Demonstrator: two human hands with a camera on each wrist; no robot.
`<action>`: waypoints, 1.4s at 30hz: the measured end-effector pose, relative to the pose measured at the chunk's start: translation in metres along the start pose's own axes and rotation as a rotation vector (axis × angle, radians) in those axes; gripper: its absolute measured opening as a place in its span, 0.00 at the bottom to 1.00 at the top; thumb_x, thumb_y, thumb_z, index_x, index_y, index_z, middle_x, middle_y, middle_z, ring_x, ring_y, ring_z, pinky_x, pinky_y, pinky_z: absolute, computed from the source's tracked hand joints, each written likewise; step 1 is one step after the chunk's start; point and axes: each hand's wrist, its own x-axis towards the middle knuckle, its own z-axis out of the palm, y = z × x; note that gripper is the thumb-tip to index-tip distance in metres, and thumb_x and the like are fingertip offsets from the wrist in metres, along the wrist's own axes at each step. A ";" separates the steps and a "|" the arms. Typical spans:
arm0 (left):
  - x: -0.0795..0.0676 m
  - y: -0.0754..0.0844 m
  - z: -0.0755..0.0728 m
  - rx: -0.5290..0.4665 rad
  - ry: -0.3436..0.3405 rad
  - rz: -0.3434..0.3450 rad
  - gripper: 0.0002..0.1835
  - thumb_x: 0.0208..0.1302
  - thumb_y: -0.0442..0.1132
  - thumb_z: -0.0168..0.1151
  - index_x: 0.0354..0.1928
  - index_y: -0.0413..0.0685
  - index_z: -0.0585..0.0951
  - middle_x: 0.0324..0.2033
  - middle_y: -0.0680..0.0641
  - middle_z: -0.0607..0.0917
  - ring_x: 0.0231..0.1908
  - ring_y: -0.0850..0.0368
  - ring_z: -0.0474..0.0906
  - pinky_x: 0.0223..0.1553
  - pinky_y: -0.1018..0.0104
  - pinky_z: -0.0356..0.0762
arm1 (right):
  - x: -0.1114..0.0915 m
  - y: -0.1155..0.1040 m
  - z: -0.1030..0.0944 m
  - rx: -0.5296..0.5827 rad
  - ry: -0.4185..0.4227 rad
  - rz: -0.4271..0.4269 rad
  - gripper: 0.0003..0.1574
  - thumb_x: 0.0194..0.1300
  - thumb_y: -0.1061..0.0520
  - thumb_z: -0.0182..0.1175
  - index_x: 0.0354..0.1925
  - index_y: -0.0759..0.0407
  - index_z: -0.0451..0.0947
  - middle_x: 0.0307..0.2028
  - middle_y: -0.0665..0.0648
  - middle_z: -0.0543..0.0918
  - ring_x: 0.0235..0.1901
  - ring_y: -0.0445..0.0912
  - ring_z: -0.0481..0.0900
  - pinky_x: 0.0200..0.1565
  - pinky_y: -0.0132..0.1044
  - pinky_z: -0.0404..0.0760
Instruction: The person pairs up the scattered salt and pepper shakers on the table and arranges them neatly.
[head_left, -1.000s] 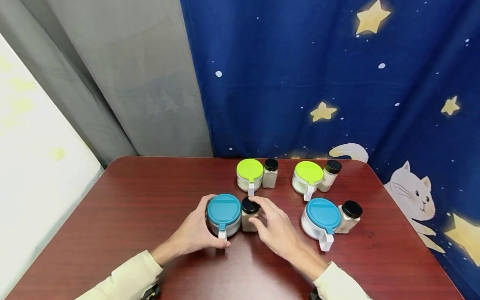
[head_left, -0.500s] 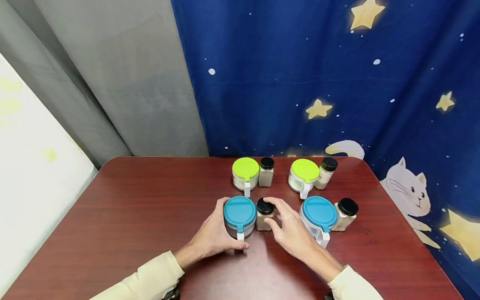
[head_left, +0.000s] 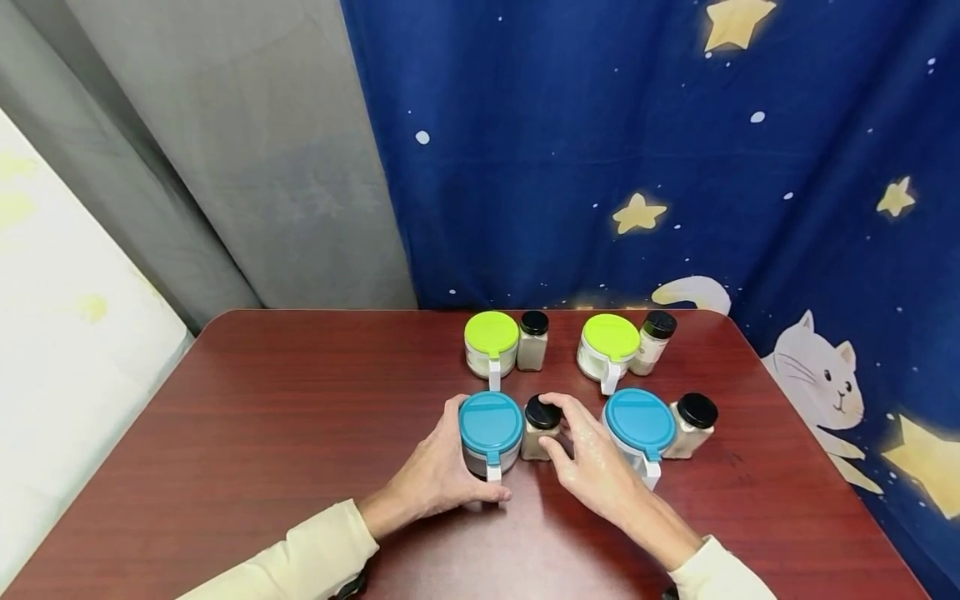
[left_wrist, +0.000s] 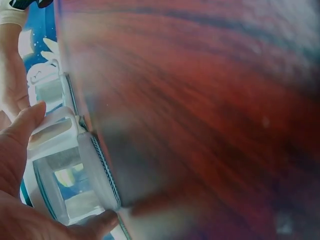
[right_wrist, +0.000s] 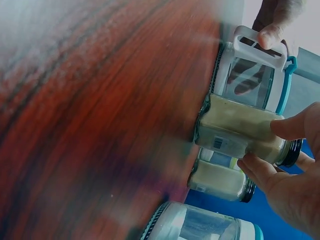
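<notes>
My left hand (head_left: 435, 471) grips a clear seasoning jar with a blue lid (head_left: 491, 422) and a white handle. Its fingers wrap the far left side, and the thumb lies by the handle (left_wrist: 52, 130). Just right of it stands a square glass jar with a black lid (head_left: 542, 412), upright and filled with pale powder (right_wrist: 240, 122). My right hand (head_left: 596, 467) holds this jar from the right, thumb and fingers on opposite sides. Both jars stand side by side on the table (head_left: 300, 417).
Close to the right hand stand another blue-lidded jar (head_left: 640, 419) and a black-lidded jar (head_left: 691, 429). Farther back are two green-lidded jars, left (head_left: 491, 333) and right (head_left: 611, 337), each beside a black-lidded jar, left (head_left: 532, 350) and right (head_left: 652, 346). A blue curtain (head_left: 525, 167) hangs behind the table.
Both hands have slid the blue-lidded jar and the black-lidded jar rightward along the table, closer to the other blue-lidded jar. The view has shifted slightly; the other jars stay put.
</notes>
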 end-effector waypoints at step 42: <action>0.008 -0.005 -0.001 0.031 -0.042 0.002 0.71 0.35 0.57 0.88 0.77 0.47 0.50 0.65 0.44 0.72 0.62 0.50 0.72 0.62 0.47 0.70 | 0.001 0.005 0.001 -0.047 -0.044 0.060 0.42 0.65 0.61 0.69 0.71 0.56 0.61 0.61 0.59 0.75 0.52 0.47 0.79 0.52 0.48 0.80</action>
